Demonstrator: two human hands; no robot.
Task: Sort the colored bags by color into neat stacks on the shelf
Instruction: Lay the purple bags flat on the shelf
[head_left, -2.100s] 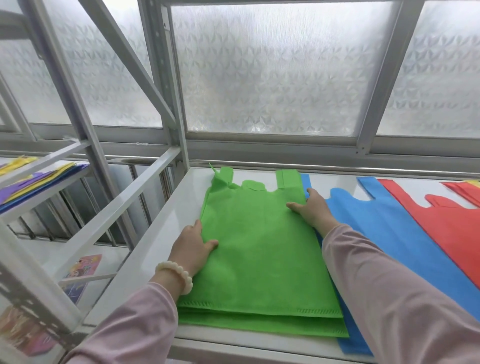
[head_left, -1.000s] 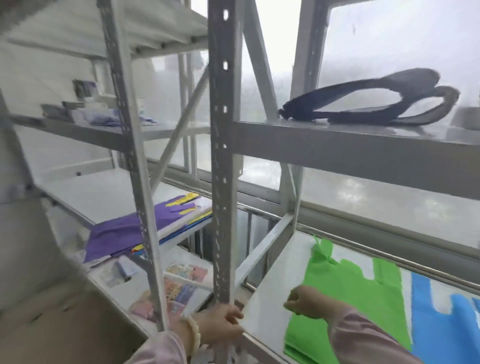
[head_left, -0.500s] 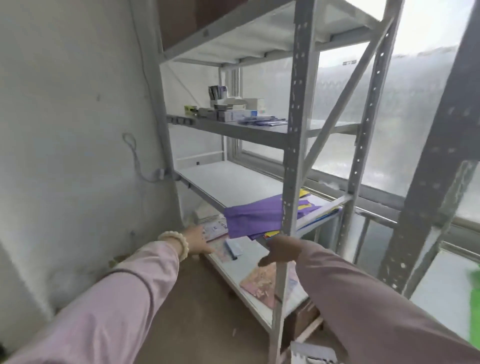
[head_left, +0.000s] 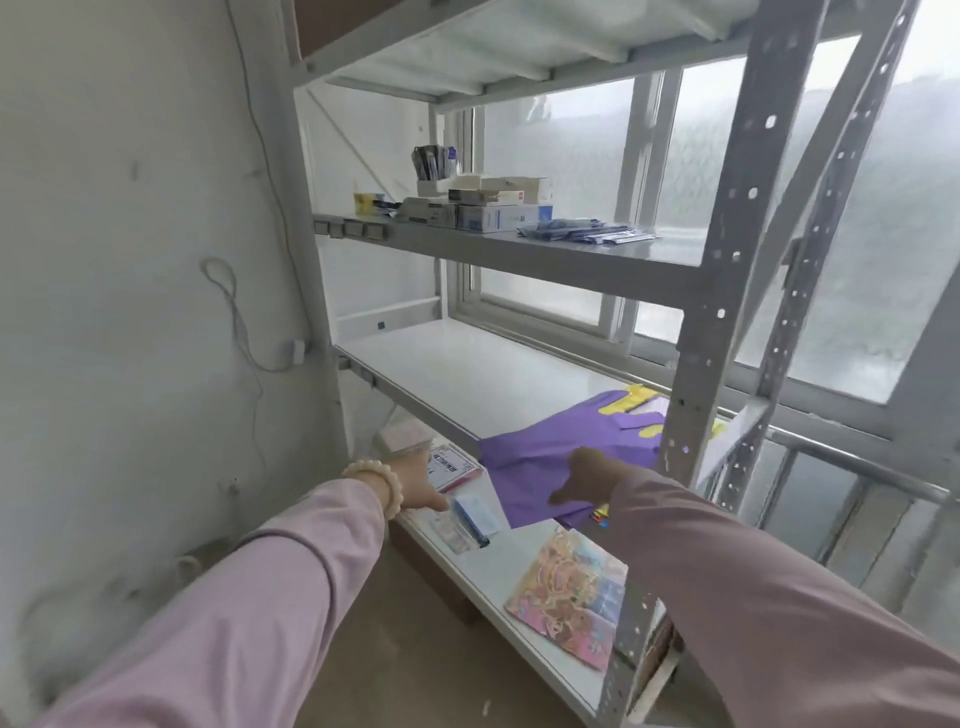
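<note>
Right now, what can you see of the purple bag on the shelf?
The purple bag is a flat, matt sheet that looks like non-woven fabric, with cut-out handles at its far end. It lies skewed on the white middle shelf, its near corner hanging over the front edge. A yellow bag shows from under it by the handles. A grey post hides part of its right side. The right hand is over its front part; whether it grips is unclear.
</note>
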